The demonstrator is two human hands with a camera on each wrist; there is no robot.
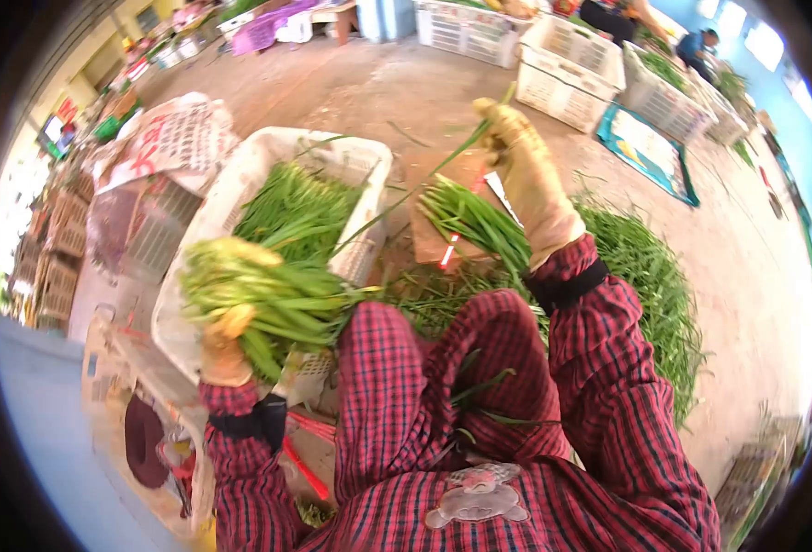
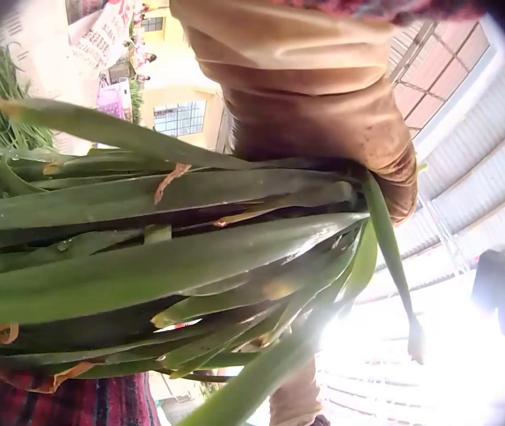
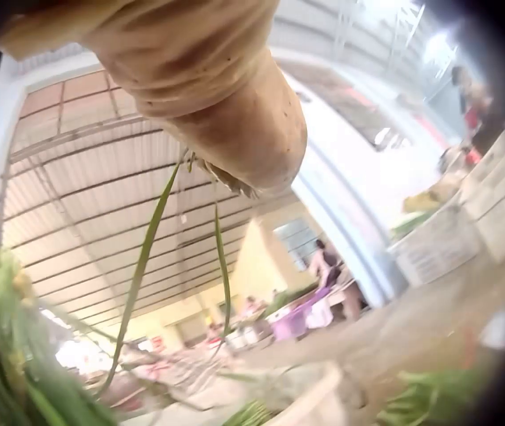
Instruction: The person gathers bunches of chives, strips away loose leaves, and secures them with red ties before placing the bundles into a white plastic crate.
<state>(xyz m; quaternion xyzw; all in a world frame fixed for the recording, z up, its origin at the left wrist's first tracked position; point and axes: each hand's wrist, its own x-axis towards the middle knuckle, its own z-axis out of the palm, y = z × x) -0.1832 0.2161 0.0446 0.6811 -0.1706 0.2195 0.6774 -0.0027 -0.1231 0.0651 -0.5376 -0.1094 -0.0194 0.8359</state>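
My gloved left hand [image 1: 228, 348] grips a thick bunch of garlic chives [image 1: 286, 299] over the near end of a white plastic crate [image 1: 171, 294]. Broad green leaves [image 2: 146, 209] of that bunch fill much of the left wrist view, running out from the glove. My gloved right hand [image 1: 533, 175] is raised ahead of my right knee and pinches a few thin chive leaves [image 3: 150, 240]; one long blade stretches toward the crate. Cut chives [image 1: 300, 207] lie inside the crate. Another bundle [image 1: 475, 216] rests on a low board [image 1: 424, 241] beneath the right hand.
A large heap of loose chives [image 1: 645, 294] spreads on the floor at my right. White crates [image 1: 571, 69] and a teal sack [image 1: 650, 152] stand or lie farther off. A printed sack [image 1: 167, 138] covers crates at the left. Red strips [image 1: 305, 469] lie near my left arm.
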